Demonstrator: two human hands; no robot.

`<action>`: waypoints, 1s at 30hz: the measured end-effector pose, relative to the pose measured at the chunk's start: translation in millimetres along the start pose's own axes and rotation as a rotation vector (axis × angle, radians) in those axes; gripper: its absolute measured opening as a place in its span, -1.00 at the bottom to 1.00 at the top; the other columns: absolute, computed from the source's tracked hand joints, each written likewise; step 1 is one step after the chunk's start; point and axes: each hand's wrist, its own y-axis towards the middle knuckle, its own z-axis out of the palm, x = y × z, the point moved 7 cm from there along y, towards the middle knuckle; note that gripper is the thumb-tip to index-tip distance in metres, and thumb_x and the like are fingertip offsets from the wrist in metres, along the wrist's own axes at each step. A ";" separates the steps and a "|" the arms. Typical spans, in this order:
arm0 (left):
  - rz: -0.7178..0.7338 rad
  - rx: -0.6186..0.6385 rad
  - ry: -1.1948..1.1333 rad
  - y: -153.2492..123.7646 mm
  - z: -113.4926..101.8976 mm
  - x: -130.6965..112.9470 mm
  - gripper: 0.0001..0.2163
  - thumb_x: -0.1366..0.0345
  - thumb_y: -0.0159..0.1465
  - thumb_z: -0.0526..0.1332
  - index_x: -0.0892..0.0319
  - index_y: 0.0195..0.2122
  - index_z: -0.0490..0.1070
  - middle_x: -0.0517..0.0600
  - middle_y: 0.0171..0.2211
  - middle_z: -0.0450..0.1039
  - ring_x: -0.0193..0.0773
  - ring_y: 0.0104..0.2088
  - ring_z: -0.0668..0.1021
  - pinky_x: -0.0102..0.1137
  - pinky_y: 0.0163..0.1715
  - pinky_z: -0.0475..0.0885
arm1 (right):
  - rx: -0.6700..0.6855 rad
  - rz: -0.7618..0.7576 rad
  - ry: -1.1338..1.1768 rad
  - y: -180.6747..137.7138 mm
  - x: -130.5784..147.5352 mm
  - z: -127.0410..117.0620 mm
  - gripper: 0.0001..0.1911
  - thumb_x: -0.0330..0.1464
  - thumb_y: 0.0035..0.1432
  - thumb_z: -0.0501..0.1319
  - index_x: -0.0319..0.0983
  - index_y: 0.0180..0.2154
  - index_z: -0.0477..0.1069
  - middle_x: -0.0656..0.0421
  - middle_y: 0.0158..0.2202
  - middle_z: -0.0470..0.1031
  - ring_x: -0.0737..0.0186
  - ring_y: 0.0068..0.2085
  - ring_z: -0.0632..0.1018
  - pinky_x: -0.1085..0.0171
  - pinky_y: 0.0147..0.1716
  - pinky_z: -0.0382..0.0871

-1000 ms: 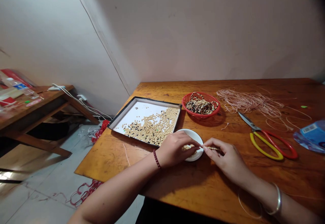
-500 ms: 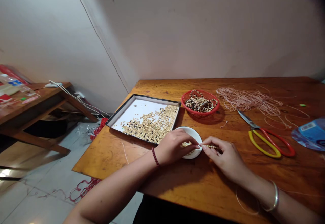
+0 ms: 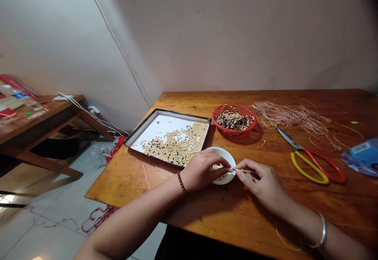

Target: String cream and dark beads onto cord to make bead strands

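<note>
Since half a second ago only the view has shifted slightly; the hands have kept their place at the dish, fingertips meeting.

Nearest, a thin pale-pink thread (image 3: 284, 241) curves over the brown wooden table (image 3: 348, 205) beside the right wrist, which wears a shiny silver bangle (image 3: 322, 230). The left wrist wears a dark-red beaded bracelet (image 3: 181, 181).

The right hand (image 3: 262, 181) has thumb and forefinger pinched on the end of a short string of pale beads (image 3: 246, 171), which runs from the fingertips back toward the palm. The left hand (image 3: 203, 169) has its thumb and forefinger together, touching the right fingertips; what lies between them is too small to tell.

Under the left fingers, just left of the pinch, sits a round white dish (image 3: 226, 157) holding loose pale beads (image 3: 220, 177). Well right of the grip lie steel scissors with yellow and red handles (image 3: 310, 167). Beyond and left stands a shallow black-rimmed white tray (image 3: 147, 126) of pale and dark beads (image 3: 177, 146). Straight beyond is a red plastic basket (image 3: 234, 131) with beaded strands (image 3: 233, 119); farther right, a tangled pink thread heap (image 3: 291, 115).
</note>
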 end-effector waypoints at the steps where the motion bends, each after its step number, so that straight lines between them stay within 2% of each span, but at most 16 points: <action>1: 0.006 0.002 -0.004 0.1 -0.1 -0.4 -0.80 0.18 0.26 0.18 0.20 -0.34 0.49 -0.01 -0.40 0.54 -0.35 -0.36 0.52 -0.46 -0.33 0.40 | -0.002 0.001 0.000 -0.1 -0.4 -0.2 -0.70 -0.18 0.19 0.09 -0.23 -0.38 0.46 0.26 -0.61 0.24 0.35 -0.56 0.24 0.37 -0.57 0.11; 7: 0.022 0.028 -0.005 -0.5 1.0 -1.1 -0.80 0.19 0.28 0.16 0.20 -0.31 0.49 0.00 -0.39 0.53 -0.35 -0.36 0.51 -0.46 -0.32 0.40 | 0.002 -0.021 -0.025 -0.1 0.1 0.7 -0.71 -0.19 0.20 0.09 -0.21 -0.37 0.46 0.28 -0.62 0.22 0.35 -0.57 0.26 0.37 -0.57 0.12; 19: -0.024 0.026 0.013 -1.5 0.2 0.6 -0.80 0.19 0.27 0.17 0.19 -0.34 0.48 -0.01 -0.41 0.51 -0.35 -0.37 0.50 -0.47 -0.34 0.37 | -0.003 -0.119 -0.133 -2.9 10.2 0.3 -0.75 -0.22 0.25 0.05 -0.18 -0.31 0.44 0.21 -0.56 0.35 0.30 -0.54 0.35 0.33 -0.50 0.22; 26: -0.039 0.028 -0.005 -0.9 -1.0 0.8 -0.80 0.18 0.27 0.18 0.20 -0.31 0.48 -0.02 -0.41 0.52 -0.37 -0.39 0.51 -0.50 -0.37 0.37 | -0.009 -0.101 -0.101 -2.1 5.2 2.2 -0.74 -0.19 0.25 0.06 -0.18 -0.25 0.45 0.24 -0.58 0.33 0.31 -0.55 0.33 0.34 -0.52 0.21; 30: -0.027 0.042 0.002 -1.9 0.7 -0.7 -0.80 0.18 0.28 0.16 0.19 -0.31 0.49 -0.02 -0.40 0.52 -0.37 -0.39 0.50 -0.50 -0.37 0.37 | 0.037 -0.064 -0.028 -1.6 2.5 7.5 -0.70 -0.16 0.25 0.05 -0.19 -0.23 0.46 0.19 -0.51 0.42 0.29 -0.51 0.38 0.33 -0.51 0.23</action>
